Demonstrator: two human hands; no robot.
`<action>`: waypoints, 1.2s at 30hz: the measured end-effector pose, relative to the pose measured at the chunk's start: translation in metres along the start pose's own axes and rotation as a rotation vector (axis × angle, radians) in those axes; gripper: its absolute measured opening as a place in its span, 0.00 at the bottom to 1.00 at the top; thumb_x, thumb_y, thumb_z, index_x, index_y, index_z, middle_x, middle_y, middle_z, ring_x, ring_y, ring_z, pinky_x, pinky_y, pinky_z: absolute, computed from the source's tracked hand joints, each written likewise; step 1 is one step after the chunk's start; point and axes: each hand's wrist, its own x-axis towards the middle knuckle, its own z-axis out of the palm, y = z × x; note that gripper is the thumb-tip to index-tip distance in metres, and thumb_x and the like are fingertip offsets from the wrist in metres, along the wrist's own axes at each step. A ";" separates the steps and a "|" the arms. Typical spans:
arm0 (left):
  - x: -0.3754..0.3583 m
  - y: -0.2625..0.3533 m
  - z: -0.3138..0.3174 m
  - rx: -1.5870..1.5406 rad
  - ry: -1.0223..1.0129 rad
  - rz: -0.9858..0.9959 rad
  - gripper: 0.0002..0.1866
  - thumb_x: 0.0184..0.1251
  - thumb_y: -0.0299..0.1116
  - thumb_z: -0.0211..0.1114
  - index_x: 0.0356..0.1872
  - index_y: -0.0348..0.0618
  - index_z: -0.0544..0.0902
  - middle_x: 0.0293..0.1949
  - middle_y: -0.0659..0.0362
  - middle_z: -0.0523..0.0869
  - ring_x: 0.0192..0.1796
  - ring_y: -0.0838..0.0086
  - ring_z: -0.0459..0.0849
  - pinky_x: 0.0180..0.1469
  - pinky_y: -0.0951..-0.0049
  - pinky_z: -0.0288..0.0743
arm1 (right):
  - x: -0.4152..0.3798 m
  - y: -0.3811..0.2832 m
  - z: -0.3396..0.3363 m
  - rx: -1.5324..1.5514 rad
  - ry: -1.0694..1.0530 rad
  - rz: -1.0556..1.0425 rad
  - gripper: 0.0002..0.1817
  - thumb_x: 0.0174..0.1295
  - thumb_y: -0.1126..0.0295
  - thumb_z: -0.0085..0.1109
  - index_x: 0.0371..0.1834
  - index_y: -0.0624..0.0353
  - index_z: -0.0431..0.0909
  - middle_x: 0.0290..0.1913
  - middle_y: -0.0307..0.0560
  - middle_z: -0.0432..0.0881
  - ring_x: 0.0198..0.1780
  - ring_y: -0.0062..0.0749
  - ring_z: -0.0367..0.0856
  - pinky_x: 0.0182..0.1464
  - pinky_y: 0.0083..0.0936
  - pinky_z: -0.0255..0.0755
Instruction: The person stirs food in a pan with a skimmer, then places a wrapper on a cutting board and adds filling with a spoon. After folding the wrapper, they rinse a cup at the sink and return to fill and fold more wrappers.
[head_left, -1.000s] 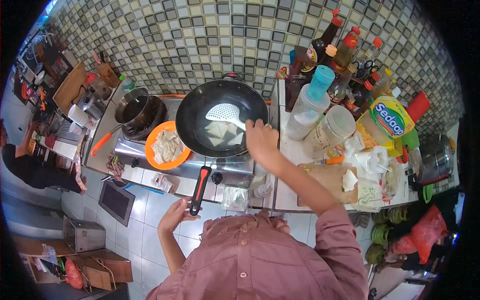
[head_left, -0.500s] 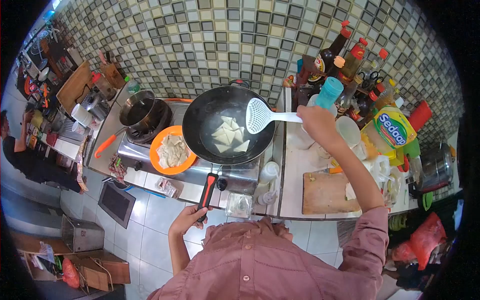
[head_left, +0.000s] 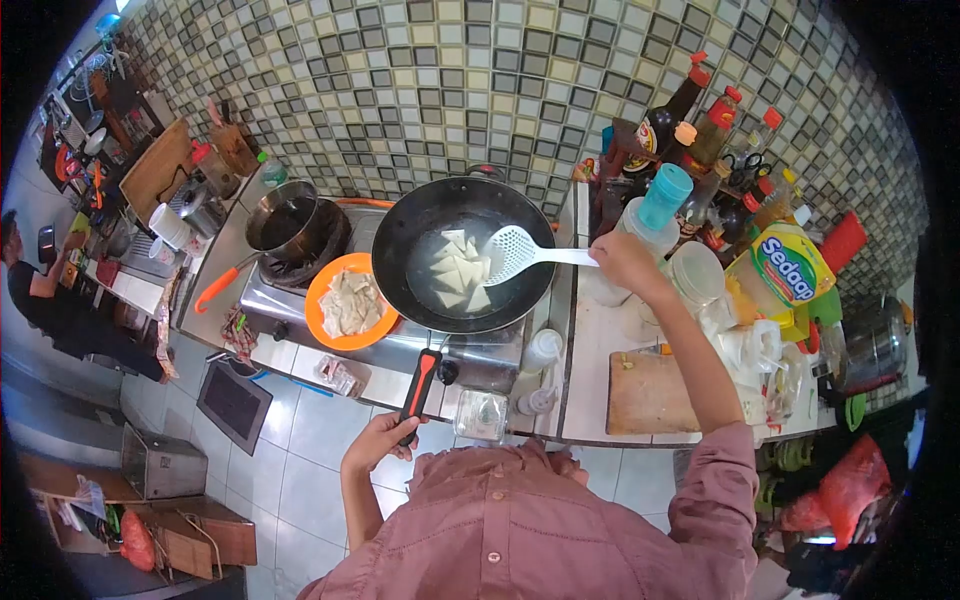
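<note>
Pale triangular pieces [head_left: 460,272] are lying clustered in clear liquid in the middle of the black wok [head_left: 405,235]. The white slotted skimmer [head_left: 514,254], which was hanging higher over the wok's right side half a second ago, is now dipping lower, its head resting just beside the cluster's right edge; whether it is touching a piece, one cannot tell. That suggests the pieces are being tended in the wok rather than lifted out, since the skimmer is carrying nothing.

The right hand [head_left: 624,262] is gripping the skimmer's handle end, fingers closed around it. The left hand's [head_left: 373,443] fingers are wrapping the wok handle [head_left: 421,390] near its tip, where a second ago they were sitting looser.

Left of the wok, an orange plate [head_left: 317,322] is holding more pale pieces [head_left: 352,303], and a saucepan [head_left: 298,235] is standing behind it on the stove [head_left: 488,352]. On the counter [head_left: 590,408] to the right, a cutting board [head_left: 645,398] is lying before jars, bottles and a yellow packet [head_left: 785,262]. A tiled wall [head_left: 450,100] is rising behind, and a person [head_left: 65,315] in dark clothes is standing far left.
</note>
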 end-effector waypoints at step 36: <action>0.001 -0.001 0.000 0.027 0.004 -0.009 0.17 0.67 0.41 0.51 0.45 0.39 0.76 0.20 0.65 0.76 0.17 0.83 0.76 0.20 0.87 0.68 | -0.018 -0.047 -0.035 -0.017 0.034 -0.063 0.10 0.50 0.68 0.53 0.24 0.63 0.79 0.25 0.60 0.78 0.31 0.52 0.79 0.34 0.41 0.72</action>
